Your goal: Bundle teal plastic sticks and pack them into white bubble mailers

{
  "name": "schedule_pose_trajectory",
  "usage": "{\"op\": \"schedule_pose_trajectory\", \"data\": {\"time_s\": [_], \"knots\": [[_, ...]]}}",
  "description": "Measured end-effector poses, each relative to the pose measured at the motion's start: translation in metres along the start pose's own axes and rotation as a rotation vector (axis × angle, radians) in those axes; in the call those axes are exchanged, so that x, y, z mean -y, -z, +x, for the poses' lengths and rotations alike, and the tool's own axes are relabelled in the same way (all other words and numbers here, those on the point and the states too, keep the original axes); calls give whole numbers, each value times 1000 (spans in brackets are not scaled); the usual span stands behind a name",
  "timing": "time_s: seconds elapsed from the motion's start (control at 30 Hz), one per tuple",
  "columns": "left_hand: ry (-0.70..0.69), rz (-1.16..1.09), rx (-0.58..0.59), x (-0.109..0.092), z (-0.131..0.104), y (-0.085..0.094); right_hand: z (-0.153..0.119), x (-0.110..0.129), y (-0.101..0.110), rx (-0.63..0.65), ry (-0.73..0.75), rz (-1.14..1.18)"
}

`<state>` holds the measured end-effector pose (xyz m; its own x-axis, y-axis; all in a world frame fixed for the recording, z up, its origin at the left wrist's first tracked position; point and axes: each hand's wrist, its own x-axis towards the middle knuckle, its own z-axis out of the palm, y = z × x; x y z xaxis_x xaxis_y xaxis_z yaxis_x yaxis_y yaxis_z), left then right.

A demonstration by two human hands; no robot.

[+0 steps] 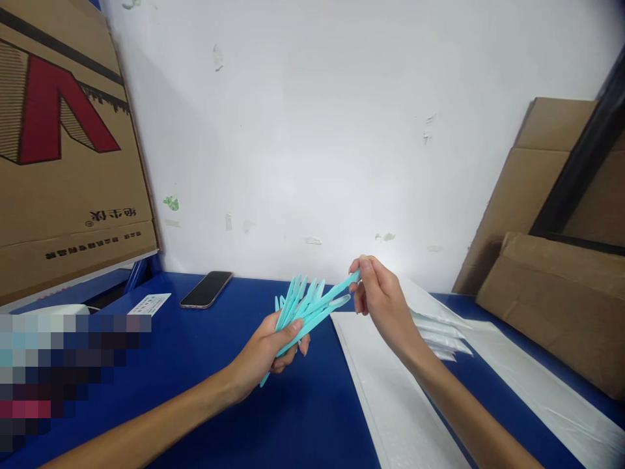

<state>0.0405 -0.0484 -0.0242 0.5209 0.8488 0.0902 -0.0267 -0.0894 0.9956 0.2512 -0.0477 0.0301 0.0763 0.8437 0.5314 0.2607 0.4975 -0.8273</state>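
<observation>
1. Two bare hands on my feed, both over a blue table [195,352], in front of a scuffed white wall [303,130].
2. Left hand [276,339]: closed around a fanned bundle of turquoise plastic sticks [312,307], thumb across the top. Bundle is held mid-view, above the table; I can't read any marking on it.
3. Right hand [383,286]: thumb and fingers pinch the far end of a single stick [336,290], which runs back to the bundle.
4. Left box [97,189]: big red shape like an inverted V, black outline. Chinese print upside down; I make out maybe 绝尘侠 with an ® mark. Smaller line beneath it, too fine for me.
5. Card [150,303], white, at the table's left: a few dark characters, illegible from here.
6. Phone [206,290] near the card, dark screen; I see no brand.
7. White sheet [390,384] lies under the right forearm; white plastic sleeves [442,335] just beside it.
8. Right side: brown cardboard [551,306], plain as far as I see.
</observation>
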Motion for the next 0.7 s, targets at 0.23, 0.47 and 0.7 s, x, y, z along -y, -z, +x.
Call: {"op": "schedule_pose_trajectory", "data": {"time_s": [0.23,0.47,0.7], "knots": [[34,-22,40,1,-1,0,-3,4,-1,13,11,16],[86,-95,64,-4,-5,-5,-5,7,-3,18,15,90],[77,-86,121,2,-3,-6,-9,7,-11,123,59,-1]]}}
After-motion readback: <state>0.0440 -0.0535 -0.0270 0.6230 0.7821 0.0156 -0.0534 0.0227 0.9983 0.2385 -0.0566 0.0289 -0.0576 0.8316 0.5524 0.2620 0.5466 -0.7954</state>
